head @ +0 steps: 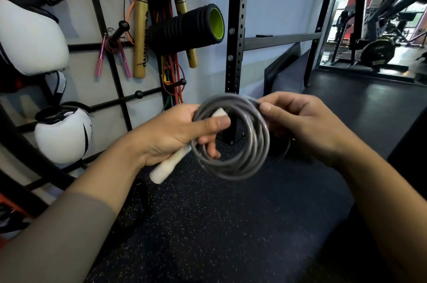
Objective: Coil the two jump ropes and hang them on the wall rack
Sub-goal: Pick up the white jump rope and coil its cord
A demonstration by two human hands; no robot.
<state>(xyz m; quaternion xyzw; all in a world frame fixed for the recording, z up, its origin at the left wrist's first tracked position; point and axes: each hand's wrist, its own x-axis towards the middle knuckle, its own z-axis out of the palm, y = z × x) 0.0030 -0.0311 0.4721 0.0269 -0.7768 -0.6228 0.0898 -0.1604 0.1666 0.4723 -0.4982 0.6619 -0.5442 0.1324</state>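
White grip tape wrapped the handle (169,162) that the left hand (175,135) clenched together with one side of the grey rope (233,139), which hung coiled between both hands, below and right of the pink rope (111,56) already on the rack (122,98). The right hand (307,125) pinched the coil's upper right edge. Light, springy and slick by its look, the coil would want holding across all loops.
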